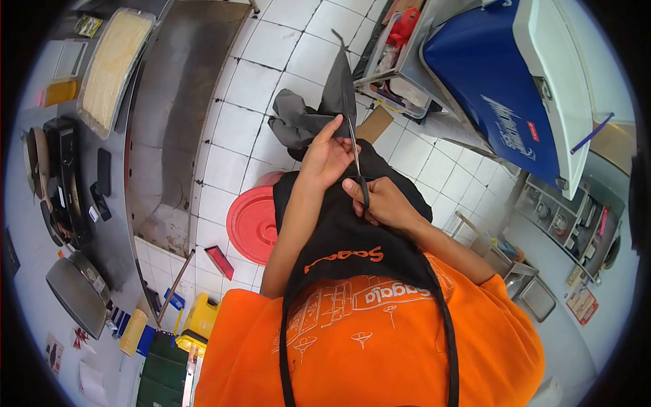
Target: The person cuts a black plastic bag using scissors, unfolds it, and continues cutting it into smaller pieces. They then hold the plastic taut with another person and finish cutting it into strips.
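Dark grey cloth (337, 87) stretches away in front of me, bunched on its left side and tapering to a thin strip at the far end. My left hand (327, 157) has its thumb extended against the near part of the cloth and its fingers curled, pinching the edge. My right hand (385, 203) grips scissors (365, 192) by their black handles. The metal blades point away from me along the right edge of the cloth, close beside my left fingers. Below both hands lies the black apron (325, 224) that I wear over an orange shirt.
A red round lid (252, 224) is on the white tiled floor (234, 129) at left. A metal counter (180, 88) runs along the left side. At right are a blue box (488, 74) with a white lid and a rack (407, 74) with plastic bins.
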Tool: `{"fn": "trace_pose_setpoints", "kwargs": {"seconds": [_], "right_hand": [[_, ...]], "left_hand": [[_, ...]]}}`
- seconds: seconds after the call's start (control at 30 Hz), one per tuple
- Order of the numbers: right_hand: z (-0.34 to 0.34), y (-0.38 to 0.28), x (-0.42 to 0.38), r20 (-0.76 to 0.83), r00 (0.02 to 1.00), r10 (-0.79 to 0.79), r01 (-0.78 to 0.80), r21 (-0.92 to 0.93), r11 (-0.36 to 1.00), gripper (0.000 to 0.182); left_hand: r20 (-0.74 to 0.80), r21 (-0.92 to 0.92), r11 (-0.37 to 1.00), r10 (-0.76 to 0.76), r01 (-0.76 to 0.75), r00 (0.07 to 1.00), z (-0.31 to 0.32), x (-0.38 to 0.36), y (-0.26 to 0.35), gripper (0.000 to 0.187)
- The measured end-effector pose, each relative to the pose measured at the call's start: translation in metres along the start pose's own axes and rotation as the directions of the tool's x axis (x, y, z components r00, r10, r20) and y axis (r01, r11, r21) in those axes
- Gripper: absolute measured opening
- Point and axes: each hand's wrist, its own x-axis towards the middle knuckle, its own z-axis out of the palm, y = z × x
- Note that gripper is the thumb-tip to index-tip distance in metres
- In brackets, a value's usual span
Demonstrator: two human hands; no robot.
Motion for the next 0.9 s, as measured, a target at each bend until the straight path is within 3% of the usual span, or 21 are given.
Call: {"fn": "trace_pose_setpoints", "kwargs": {"seconds": [0.07, 0.2, 0.23, 0.3, 0.47, 0.53, 0.6, 0.73, 0.83, 0.9], "right_hand": [[-0.006, 0.002, -0.002, -0.015, 1.000, -0.003, 0.003, 0.033, 0.999, 0.067], [-0.010, -0.003, -0.002, 0.137, 0.991, 0.004, -0.049, 0.329, 0.943, 0.073], [-0.011, -0.007, -0.003, 0.183, 0.983, -0.001, -0.079, 0.431, 0.899, 0.074], [-0.013, -0.007, -0.001, 0.224, 0.974, -0.030, -0.070, 0.426, 0.902, 0.078], [-0.016, -0.006, 0.002, 0.329, 0.935, -0.132, -0.111, 0.626, 0.772, 0.082], [-0.016, -0.008, 0.002, 0.276, 0.954, -0.120, -0.079, 0.614, 0.786, 0.082], [-0.016, -0.008, 0.003, 0.219, 0.970, -0.105, -0.048, 0.598, 0.800, 0.081], [-0.019, 0.000, 0.011, 0.082, 0.994, -0.078, 0.027, 0.501, 0.865, 0.081], [-0.020, 0.000, 0.013, 0.055, 0.994, -0.099, 0.056, 0.524, 0.850, 0.079], [-0.023, -0.001, 0.013, 0.044, 0.993, -0.109, 0.066, 0.555, 0.830, 0.078]], "left_hand": [[-0.050, 0.089, 0.995, 0.056, -0.051, 0.997, 0.012, 0.000, -0.004, 0.023], [-0.152, 0.278, 0.954, 0.158, -0.111, 0.976, 0.023, 0.002, -0.011, 0.019], [-0.154, 0.286, 0.952, 0.157, -0.108, 0.976, 0.022, 0.003, -0.011, 0.019], [-0.094, 0.331, 0.938, 0.142, -0.104, 0.985, 0.017, 0.004, -0.013, 0.020], [-0.116, 0.400, 0.911, 0.165, -0.106, 0.979, 0.028, 0.000, -0.020, 0.025], [-0.113, 0.438, 0.891, 0.185, -0.119, 0.976, 0.031, -0.001, -0.021, 0.027], [-0.172, 0.494, 0.869, 0.085, 0.011, 0.981, 0.032, -0.004, -0.018, 0.030], [-0.199, 0.506, 0.859, 0.026, 0.080, 0.980, 0.039, -0.009, -0.019, 0.031], [-0.133, 0.464, 0.886, 0.045, 0.022, 0.990, 0.030, -0.003, -0.020, 0.031], [-0.041, 0.466, 0.883, -0.039, 0.054, 0.998, 0.021, 0.001, -0.017, 0.048]]}}
